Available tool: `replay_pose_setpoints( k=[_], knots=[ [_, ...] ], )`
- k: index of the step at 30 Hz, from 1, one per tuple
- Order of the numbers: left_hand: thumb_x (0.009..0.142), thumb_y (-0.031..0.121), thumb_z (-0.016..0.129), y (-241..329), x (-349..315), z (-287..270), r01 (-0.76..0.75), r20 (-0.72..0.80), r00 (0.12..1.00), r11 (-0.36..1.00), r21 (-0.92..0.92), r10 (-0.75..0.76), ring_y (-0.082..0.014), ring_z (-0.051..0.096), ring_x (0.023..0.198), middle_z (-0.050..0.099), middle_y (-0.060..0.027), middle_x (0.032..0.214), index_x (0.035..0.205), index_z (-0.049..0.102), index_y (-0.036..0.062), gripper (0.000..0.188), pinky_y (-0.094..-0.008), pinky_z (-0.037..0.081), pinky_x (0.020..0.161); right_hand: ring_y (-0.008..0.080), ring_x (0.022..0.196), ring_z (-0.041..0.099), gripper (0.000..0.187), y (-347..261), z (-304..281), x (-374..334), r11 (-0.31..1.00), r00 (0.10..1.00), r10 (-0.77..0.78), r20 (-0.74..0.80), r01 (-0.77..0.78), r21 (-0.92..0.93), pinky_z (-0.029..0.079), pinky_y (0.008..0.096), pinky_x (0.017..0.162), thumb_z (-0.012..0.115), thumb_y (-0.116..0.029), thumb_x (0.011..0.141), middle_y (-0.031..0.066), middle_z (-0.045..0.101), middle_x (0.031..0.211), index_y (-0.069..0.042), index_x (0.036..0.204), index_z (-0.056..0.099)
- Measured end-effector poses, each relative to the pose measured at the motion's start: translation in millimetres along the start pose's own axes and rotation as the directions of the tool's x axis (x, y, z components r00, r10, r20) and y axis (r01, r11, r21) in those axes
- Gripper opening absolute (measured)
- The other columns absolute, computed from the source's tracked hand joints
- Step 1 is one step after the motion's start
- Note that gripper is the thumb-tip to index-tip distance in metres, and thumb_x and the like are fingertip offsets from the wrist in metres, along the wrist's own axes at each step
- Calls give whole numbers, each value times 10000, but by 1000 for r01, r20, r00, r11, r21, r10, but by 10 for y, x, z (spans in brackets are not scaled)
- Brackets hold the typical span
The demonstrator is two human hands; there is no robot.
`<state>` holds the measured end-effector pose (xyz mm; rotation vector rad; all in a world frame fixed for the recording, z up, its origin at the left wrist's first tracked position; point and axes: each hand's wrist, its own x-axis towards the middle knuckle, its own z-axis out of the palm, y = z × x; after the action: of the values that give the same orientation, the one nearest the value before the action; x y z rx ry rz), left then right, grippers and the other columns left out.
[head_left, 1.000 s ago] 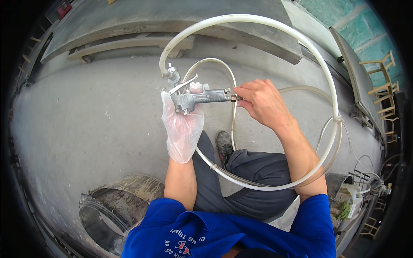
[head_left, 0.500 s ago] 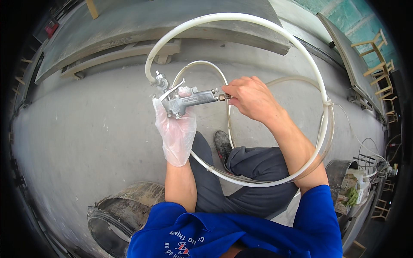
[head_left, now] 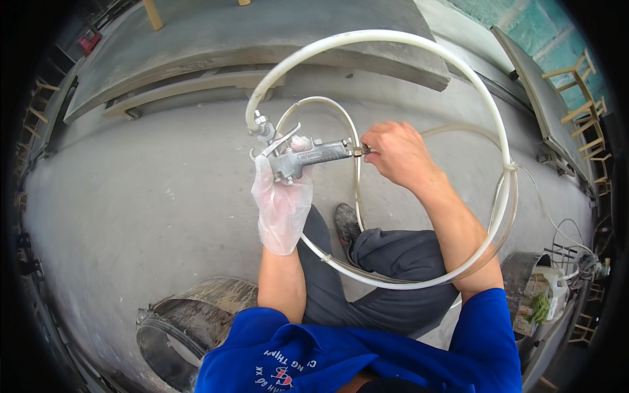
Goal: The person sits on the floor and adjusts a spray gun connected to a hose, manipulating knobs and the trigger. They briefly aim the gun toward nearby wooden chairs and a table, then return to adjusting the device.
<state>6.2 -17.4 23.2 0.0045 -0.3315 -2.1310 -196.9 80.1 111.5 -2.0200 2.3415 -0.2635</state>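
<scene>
Gloved left grip (head_left: 283, 206) curled round spray gun (head_left: 321, 154), right grip (head_left: 398, 154) — knuckles up — pinching its end fitting (head_left: 358, 151)

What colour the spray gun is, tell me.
The spray gun is metallic grey, best seen in the head view.

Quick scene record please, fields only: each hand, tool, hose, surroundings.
left_hand: left hand, in a translucent glove, holds the spray gun
right_hand: right hand, bare, fingers on the metal fitting at the gun's handle end
hose: thick white hose, joined to the gun, looping above and right, crossing the right forearm
lower_left: dirty round container
beyond_hands: grey slab-like platform above grey floor
</scene>
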Motion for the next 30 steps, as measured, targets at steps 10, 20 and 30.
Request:
replay_pose_setpoints(
  k=[10, 20, 30],
  knots=[
    [1076, 472, 667, 7, 3, -9, -11, 25, 1000, 998, 66, 10, -314, 606, 1273, 660, -142, 1238, 1417, 577, 30, 565, -573, 440, 1247, 318, 1025, 731, 312, -68, -9, 45, 999, 998, 24, 57, -23, -30, 534, 478, 886, 871, -141, 828, 89, 772, 1006, -96, 1124, 785],
    [1059, 510, 677, 38, -9, -20, 12, -9, 1000, 998, 62, -11, -328, 601, 1287, 663, -154, 1249, 1439, 563, 37, 617, -556, 443, 1249, 328, 1047, 738, 459, -126, 0, 61, 999, 995, 28, 91, -25, -26, 557, 477, 922, 879, -162, 828, 107, 788, 1044, -85, 1269, 779],
    [1051, 518, 686, 22, 5, -91, 19, -42, 999, 1000, 4, -19, -331, 612, 1281, 676, -166, 1260, 1450, 564, 58, 620, -548, 437, 1251, 346, 1016, 741, 288, -91, 46, 41, 1000, 999, -7, 51, 5, 23, 531, 511, 864, 881, -180, 845, 106, 745, 965, -89, 1080, 742]
  ],
)
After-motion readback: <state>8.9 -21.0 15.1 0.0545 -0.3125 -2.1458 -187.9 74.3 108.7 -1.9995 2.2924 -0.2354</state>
